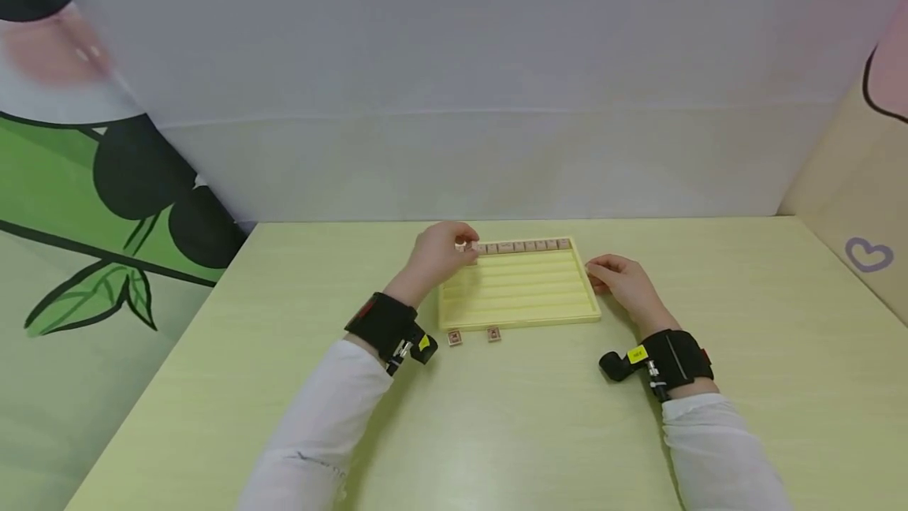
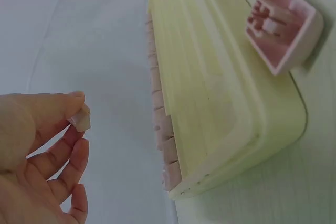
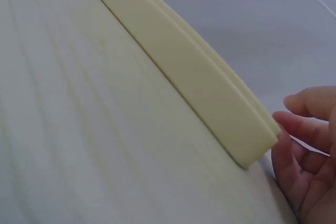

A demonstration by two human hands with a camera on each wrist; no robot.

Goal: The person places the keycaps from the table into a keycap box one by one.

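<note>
Both arms wear long white sleeves, the left sleeve faintly creased near the elbow, the right sleeve plain. Each wrist carries a broad black strap. The left strap shows a small red mark, and a black camera mount with a yellow sticker and silver screw hangs from it. The right strap bears a like mount, also yellow-tagged, with a red spot at its edge.
</note>
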